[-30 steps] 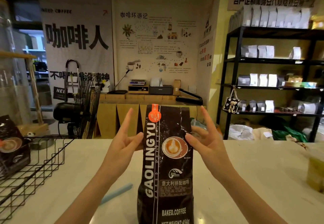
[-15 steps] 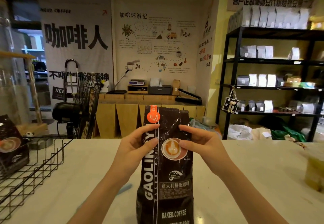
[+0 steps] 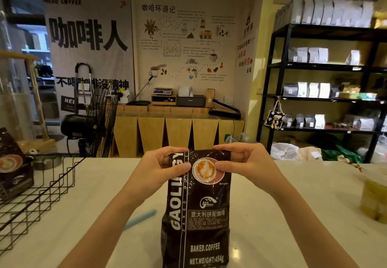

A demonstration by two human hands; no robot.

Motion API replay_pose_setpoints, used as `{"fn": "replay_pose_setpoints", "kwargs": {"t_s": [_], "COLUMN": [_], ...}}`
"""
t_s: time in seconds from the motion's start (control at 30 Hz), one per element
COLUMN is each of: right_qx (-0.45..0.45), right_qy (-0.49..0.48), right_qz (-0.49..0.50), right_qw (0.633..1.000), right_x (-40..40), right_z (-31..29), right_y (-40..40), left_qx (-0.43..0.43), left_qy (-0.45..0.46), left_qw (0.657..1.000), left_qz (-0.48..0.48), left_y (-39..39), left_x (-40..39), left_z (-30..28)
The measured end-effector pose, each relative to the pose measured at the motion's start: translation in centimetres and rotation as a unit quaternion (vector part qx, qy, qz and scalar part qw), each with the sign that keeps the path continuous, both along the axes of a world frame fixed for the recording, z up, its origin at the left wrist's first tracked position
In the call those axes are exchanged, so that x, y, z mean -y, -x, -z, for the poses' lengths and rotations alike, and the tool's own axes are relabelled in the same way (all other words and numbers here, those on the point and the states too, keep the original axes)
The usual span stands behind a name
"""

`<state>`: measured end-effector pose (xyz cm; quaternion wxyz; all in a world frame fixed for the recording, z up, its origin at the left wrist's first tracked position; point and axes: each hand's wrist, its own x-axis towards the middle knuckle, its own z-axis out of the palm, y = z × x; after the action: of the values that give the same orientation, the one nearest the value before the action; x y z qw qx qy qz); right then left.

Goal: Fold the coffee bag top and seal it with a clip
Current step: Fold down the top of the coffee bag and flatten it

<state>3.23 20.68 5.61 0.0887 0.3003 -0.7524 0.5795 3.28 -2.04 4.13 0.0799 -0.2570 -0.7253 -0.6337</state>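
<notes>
A tall black coffee bag [image 3: 199, 215] with white lettering stands upright on the white counter [image 3: 282, 215], right in front of me. Its top is bent over backward, so the upper edge now sits just above the round latte picture. My left hand [image 3: 161, 167] pinches the bag's top left corner, thumb in front and fingers behind. My right hand [image 3: 245, 160] grips the top right corner the same way. A light blue clip stick [image 3: 140, 219] lies flat on the counter, left of the bag and partly behind my left forearm.
A black wire basket [image 3: 39, 192] stands at the left with another coffee bag [image 3: 14, 165] in it. A yellowish container [image 3: 374, 196] sits at the counter's right edge. Beyond the counter are a black fan, wooden cabinets and black shelves of bags.
Both hands closed on the bag's upper part and folded its top down backward; the orange sticker and top strip are no longer visible.
</notes>
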Motion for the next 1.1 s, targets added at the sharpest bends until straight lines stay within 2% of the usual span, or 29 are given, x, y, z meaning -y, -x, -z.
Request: {"fn": "replay_pose_setpoints", "kwargs": {"t_s": [0.2,0.43,0.6,0.8,0.93,1.1], "right_qx": [0.015,-0.019,0.053,0.02,0.019,0.065], "right_qy": [-0.046,-0.105,-0.005,0.059,0.082,0.111], "right_qz": [0.016,0.095,0.014,0.022,0.017,-0.016], "right_qw": [0.999,0.99,0.998,0.998,0.996,0.992], "right_x": [-0.2,0.2,0.5,0.9,1.0,1.0], "right_z": [-0.2,-0.1,0.4,0.6,0.7,1.0], "right_y": [-0.2,-0.2,-0.1,-0.2,-0.3,-0.1], "left_qx": [-0.01,-0.011,-0.027,0.007,0.006,-0.001], "left_qy": [0.037,0.013,0.018,0.042,0.035,-0.029], "left_qw": [0.999,0.999,0.998,0.998,0.995,0.998], "left_qz": [-0.024,-0.039,-0.06,-0.045,-0.092,-0.061], "left_y": [-0.1,-0.2,-0.3,-0.6,-0.5,-0.6], "left_x": [-0.1,0.0,0.0,0.4,0.1,-0.3], "left_z": [0.1,-0.1,-0.6,-1.0,-0.6,-0.3]}}
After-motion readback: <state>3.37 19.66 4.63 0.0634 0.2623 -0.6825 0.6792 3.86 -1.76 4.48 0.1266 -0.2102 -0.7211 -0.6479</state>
